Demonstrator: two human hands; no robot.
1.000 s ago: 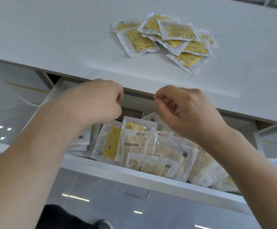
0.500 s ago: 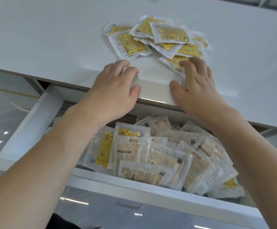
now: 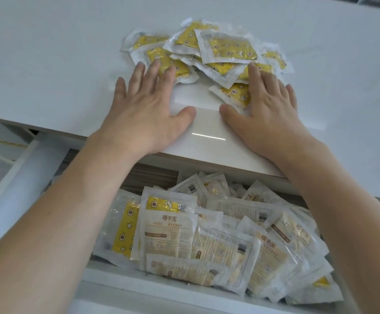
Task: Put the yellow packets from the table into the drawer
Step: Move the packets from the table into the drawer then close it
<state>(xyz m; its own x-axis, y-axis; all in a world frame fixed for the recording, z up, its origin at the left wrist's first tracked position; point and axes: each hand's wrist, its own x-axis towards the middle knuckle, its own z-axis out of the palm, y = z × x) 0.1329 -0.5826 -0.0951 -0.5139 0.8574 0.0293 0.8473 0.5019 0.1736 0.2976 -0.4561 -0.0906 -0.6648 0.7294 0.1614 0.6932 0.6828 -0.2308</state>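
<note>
I'm looking down at the heap of yellow packets (image 3: pixel 207 55) sitting on the white bench (image 3: pixel 48 53), just past both sets of fingers. My left hand (image 3: pixel 146 109) is lying flat and spread, its fingers (image 3: pixel 169 74) touching the nearest packet (image 3: pixel 168 65). My right hand (image 3: pixel 268 109) is just as flat, covering the near-right packet (image 3: pixel 234 92). Neither is gripping anything yet. The heap is running left to right across the bench (individual packets are pointing every which way, so no single axis), and both hands are about equally close. The open drawer (image 3: pixel 139 288) is waiting below the bench edge, already stuffed with packets, so I'm guessing the next move is a rake back toward me.
</note>
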